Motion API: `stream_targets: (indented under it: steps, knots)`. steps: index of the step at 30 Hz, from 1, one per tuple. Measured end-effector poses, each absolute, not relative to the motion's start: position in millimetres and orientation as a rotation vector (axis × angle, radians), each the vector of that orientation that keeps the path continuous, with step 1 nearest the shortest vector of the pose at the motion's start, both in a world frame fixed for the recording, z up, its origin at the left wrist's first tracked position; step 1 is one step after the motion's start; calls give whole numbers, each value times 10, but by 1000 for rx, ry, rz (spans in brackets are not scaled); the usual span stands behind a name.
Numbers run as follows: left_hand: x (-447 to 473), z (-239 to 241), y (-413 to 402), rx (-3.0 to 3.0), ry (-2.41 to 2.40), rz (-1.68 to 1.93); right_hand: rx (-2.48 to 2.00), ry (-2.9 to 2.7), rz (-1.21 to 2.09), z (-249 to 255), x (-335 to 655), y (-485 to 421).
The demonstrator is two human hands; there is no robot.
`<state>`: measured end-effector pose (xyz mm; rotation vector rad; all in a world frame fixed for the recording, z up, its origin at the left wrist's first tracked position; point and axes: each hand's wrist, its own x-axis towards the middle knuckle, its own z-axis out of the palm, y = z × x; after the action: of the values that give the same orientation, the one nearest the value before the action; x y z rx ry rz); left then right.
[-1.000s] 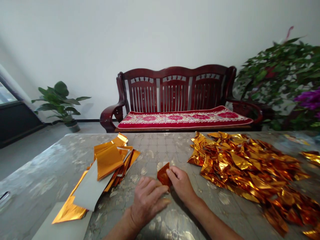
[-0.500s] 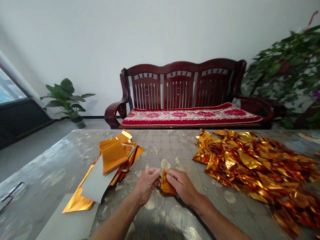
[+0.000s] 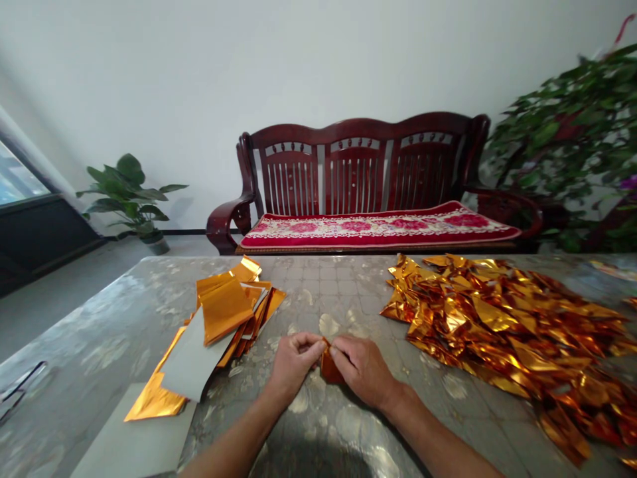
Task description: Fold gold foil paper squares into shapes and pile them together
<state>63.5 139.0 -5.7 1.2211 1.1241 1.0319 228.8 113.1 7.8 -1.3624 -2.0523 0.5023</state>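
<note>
Between my hands is a small folded piece of gold foil paper (image 3: pixel 329 369), just above the table. My left hand (image 3: pixel 297 362) pinches its upper left edge between thumb and fingers. On the other side, my right hand (image 3: pixel 362 366) grips the piece with the thumb along its top, hiding part of it. A loose stack of gold foil paper sheets (image 3: pixel 226 307) lies to the left, some with the pale side up. Off to the right spreads a big heap of folded gold foil pieces (image 3: pixel 490 325).
The table (image 3: pixel 318 279) has a patterned, glossy cover. A pale sheet (image 3: pixel 137 435) lies at its near left, and a pair of glasses (image 3: pixel 22 388) rests by the left edge. Behind stands a dark wooden bench (image 3: pixel 355 172), with plants (image 3: pixel 132 192) at both sides.
My fingertips have drawn closer together at the top of the foil piece, and the piece has turned so less of its face shows. The stack and heap look unchanged.
</note>
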Motion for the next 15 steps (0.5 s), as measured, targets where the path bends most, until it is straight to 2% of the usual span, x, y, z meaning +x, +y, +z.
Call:
stream_targets:
  steps: [3,11,15]
  knots:
    - [652,-79,1384,1284,1205,1147,-1393,-2003,514,64,2272,1158]
    - [609,-92,1422,1108,1184,1391,-1416,-1511,835,-18,2297,1275]
    - [587,-79,1444,1114,1179,1387,-1435,-1371,870,-81,2304,1312]
